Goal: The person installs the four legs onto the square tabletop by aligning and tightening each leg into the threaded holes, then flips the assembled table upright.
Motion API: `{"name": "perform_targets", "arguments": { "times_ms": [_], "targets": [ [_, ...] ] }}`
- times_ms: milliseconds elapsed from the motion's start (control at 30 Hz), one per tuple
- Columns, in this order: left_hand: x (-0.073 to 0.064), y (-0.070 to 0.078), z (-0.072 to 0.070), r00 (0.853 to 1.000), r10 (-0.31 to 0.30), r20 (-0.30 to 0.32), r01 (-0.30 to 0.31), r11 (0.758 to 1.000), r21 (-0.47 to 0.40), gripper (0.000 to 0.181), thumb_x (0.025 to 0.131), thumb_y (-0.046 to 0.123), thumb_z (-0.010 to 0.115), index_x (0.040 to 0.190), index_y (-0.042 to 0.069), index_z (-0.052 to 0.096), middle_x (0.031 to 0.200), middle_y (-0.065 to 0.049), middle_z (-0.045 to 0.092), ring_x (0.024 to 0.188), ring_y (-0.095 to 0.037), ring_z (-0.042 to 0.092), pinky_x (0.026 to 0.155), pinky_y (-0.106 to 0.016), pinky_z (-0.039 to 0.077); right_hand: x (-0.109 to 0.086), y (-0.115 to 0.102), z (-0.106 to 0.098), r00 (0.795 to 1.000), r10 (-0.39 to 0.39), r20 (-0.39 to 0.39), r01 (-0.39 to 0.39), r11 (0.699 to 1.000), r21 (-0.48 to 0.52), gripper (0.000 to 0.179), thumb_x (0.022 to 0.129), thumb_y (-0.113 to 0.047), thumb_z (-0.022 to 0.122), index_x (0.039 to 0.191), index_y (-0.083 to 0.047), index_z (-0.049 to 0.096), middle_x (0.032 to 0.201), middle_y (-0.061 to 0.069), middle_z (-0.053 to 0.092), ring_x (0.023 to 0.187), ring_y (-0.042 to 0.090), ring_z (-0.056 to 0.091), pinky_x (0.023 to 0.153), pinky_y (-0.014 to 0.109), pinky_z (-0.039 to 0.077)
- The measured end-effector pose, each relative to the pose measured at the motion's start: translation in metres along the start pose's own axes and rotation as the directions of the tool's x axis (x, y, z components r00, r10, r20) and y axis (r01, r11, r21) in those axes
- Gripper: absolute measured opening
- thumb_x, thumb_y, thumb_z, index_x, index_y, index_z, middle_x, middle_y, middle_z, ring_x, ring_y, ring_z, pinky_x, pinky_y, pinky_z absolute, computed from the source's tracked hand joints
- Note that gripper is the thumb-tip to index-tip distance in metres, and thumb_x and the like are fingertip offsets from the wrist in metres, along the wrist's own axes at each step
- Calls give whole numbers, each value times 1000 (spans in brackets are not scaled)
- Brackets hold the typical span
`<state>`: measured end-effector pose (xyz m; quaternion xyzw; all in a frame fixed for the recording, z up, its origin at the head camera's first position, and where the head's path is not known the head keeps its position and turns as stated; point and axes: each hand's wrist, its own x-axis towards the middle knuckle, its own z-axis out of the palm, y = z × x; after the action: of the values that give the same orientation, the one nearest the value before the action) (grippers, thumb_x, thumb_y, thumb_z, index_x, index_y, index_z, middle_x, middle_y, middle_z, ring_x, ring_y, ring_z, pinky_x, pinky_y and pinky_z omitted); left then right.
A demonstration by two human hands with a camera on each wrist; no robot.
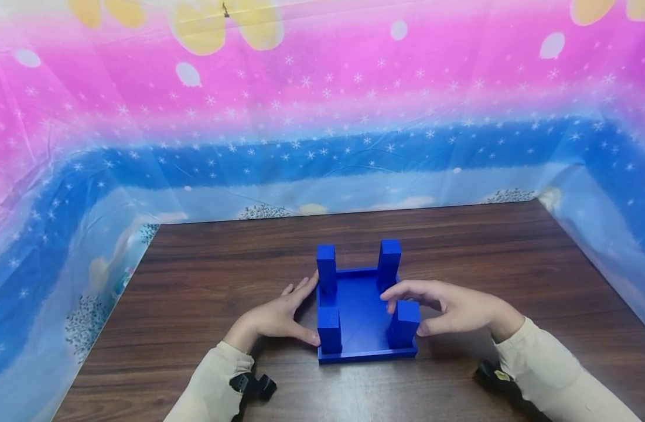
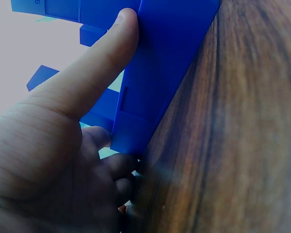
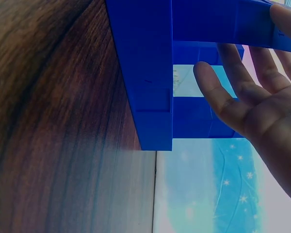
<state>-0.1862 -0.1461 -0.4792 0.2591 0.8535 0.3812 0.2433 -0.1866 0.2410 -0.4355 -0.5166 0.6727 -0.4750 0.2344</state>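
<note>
A blue plastic piece, shaped like a small upturned table, lies on the table. Its shallow rimmed base [image 1: 361,316] carries an upright post at each corner. My left hand [image 1: 275,316] spans its left side with spread fingers; the thumb touches the near left post [image 1: 330,331], and the fingertips reach the far left corner. In the left wrist view, the straight thumb [image 2: 106,58] lies against the blue plastic. My right hand [image 1: 454,305] straddles the near right post [image 1: 405,325]. Its thumb [image 3: 287,22] is at the post's outer side, while the other fingers [image 3: 216,92] extend past it, apart from it.
The dark wood-grain table [image 1: 222,264] surrounds the piece. A pink and blue patterned cloth [image 1: 322,135] hangs behind the table and along both sides. Black camera mounts [image 1: 253,385] sit on both wrists, close to the tabletop.
</note>
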Motion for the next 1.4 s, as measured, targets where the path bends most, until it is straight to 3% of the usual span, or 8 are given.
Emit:
{"name": "perform_targets", "arguments": {
  "times_ms": [133, 267, 400, 733, 900, 1067, 1267, 1400],
  "targets": [
    [0, 0, -1, 1000, 13, 6, -13, 1000, -1, 135, 80, 49, 92, 171, 18, -3, 175, -22, 0, 159, -44, -10, 125, -65, -6, 0, 0, 0, 1000, 25, -8, -25, 1000, 14, 64, 95, 6, 69, 154, -4, 45, 133, 22, 59, 131, 22, 55, 122, 31, 35],
    [-1, -1, 0, 1000, 26, -1, -26, 1000, -5, 136, 79, 53, 91, 171, 19, -3, 175, -23, 0, 159, -45, -10, 125, -66, -6, 0, 0, 0, 999, 36, -15, -36, 999, 3, 62, 96, 4, 71, 152, 2, 45, 135, 12, 60, 130, 22, 55, 120, 32, 38],
    [-1, -2, 0, 1000, 30, -7, -30, 1000, -8, 136, 78, 53, 92, 171, 19, -2, 174, -25, 1, 159, -47, -9, 124, -67, -6, 0, 1, 0, 999, 35, -25, -36, 999, -23, 62, 96, 2, 72, 153, -3, 47, 135, 6, 61, 128, 22, 56, 115, 33, 43],
    [0, -5, 1, 999, 37, -18, -37, 999, -6, 135, 78, 54, 91, 171, 23, -1, 175, -22, 2, 159, -45, -9, 124, -67, -6, 1, -2, 2, 997, 63, -51, -66, 996, -60, 60, 97, -5, 74, 152, -14, 51, 130, 18, 61, 123, 20, 58, 105, 37, 50],
    [0, -7, 2, 999, 26, -22, -26, 1000, 7, 135, 77, 56, 91, 172, 23, -1, 176, -19, 1, 160, -42, -10, 126, -64, -6, 1, -3, 4, 994, 91, -52, -96, 992, -84, 59, 97, -9, 75, 151, -13, 51, 131, 17, 62, 123, 20, 58, 106, 37, 49],
    [-2, -4, 1, 1000, 23, -20, -24, 1000, -11, 135, 78, 53, 92, 172, 23, 0, 175, -23, 2, 159, -46, -10, 124, -67, -5, 2, -2, 6, 990, 123, -68, -130, 985, -111, 57, 98, -14, 76, 150, -11, 52, 137, 17, 61, 127, 27, 58, 107, 36, 48],
    [0, -1, 0, 1000, -9, -6, 9, 1000, 3, 133, 80, 43, 93, 171, 18, -2, 175, -22, 1, 159, -45, -10, 126, -65, -4, 2, -3, 7, 990, 116, -79, -126, 982, -138, 57, 98, -15, 77, 150, -12, 53, 140, 17, 60, 128, 27, 58, 108, 36, 47],
    [0, -1, 1, 1000, -6, -6, 6, 1000, 1, 134, 79, 46, 93, 171, 19, -1, 175, -21, 1, 159, -44, -11, 126, -64, -5, 2, -3, 7, 990, 115, -84, -126, 982, -143, 57, 97, -15, 77, 149, -13, 53, 141, 18, 60, 128, 29, 58, 109, 37, 47]
  ]
}}
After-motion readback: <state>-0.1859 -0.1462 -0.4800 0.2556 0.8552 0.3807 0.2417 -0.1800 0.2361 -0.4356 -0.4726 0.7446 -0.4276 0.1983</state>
